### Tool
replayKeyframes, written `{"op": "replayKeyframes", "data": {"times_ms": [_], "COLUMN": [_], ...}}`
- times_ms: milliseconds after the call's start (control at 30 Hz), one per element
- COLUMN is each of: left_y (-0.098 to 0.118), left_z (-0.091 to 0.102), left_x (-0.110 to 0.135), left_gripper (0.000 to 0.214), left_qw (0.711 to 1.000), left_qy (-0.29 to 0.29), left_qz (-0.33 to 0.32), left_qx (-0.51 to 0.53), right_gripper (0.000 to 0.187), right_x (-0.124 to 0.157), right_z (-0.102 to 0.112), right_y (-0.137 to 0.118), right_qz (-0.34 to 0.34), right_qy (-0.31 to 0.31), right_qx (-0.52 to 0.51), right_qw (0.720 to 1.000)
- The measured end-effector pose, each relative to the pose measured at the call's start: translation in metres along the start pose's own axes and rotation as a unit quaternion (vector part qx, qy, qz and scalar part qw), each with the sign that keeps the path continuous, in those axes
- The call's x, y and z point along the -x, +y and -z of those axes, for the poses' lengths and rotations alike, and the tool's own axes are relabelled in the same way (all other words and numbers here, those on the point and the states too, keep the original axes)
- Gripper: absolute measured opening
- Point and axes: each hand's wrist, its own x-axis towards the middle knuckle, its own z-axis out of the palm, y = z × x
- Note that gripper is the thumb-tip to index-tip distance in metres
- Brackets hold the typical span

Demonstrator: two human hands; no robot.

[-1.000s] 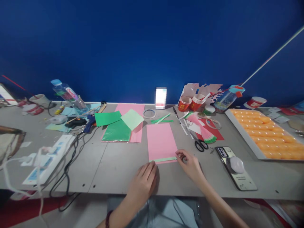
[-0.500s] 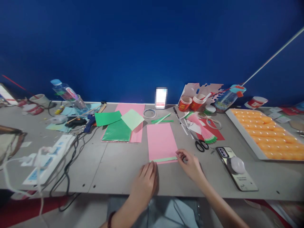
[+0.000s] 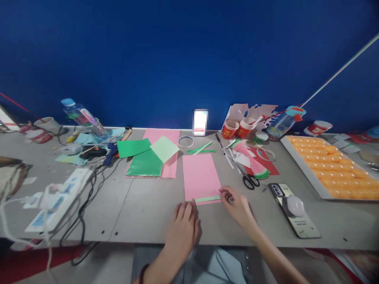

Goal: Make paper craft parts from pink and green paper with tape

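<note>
A pink paper sheet [image 3: 201,175] lies flat in front of me. Along its near edge runs a narrow light green paper strip [image 3: 208,198]. My right hand [image 3: 236,206] has thumb and index finger pinched at the strip's right end, over the sheet's lower right corner. At the lower left corner, my left hand [image 3: 183,223] rests palm down with its fingers extended. Its index fingertip meets the strip's left end, and the underside of that hand is hidden.
Green paper [image 3: 145,165] lies left of the sheet, and green strips [image 3: 203,150] lie behind it. To the right are black-handled scissors [image 3: 251,182], a phone [image 3: 294,209] and a tray of orange balls [image 3: 334,169]. A power strip [image 3: 60,199] with cables sits left.
My left hand's fingers have shifted slightly right at the strip's left end, and less of the strip shows there. My right hand keeps its pinch in place.
</note>
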Motion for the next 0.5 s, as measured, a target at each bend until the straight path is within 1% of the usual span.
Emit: {"op": "replayKeyframes", "data": {"times_ms": [100,300,500], "left_y": [0.0020,0.0040,0.0047], "left_z": [-0.0020,-0.0052,-0.0026], "left_x": [0.0009,0.0017,0.0001], "left_gripper": [0.050,0.051,0.052], "left_qw": [1.000,1.000,0.999], "left_qy": [-0.006,0.001,-0.024], "left_qz": [0.014,0.016,0.024], "left_qx": [0.007,0.001,0.005], "right_gripper": [0.015,0.016,0.017], "right_x": [-0.0002,-0.0010,-0.0015], "right_z": [0.0001,-0.0006,-0.0006], "right_y": [-0.0008,0.0012,0.0003], "right_qz": [0.002,0.011,0.016], "right_qy": [0.001,-0.003,-0.001], "right_qx": [0.002,0.011,0.019], "right_qw": [1.000,1.000,1.000]}}
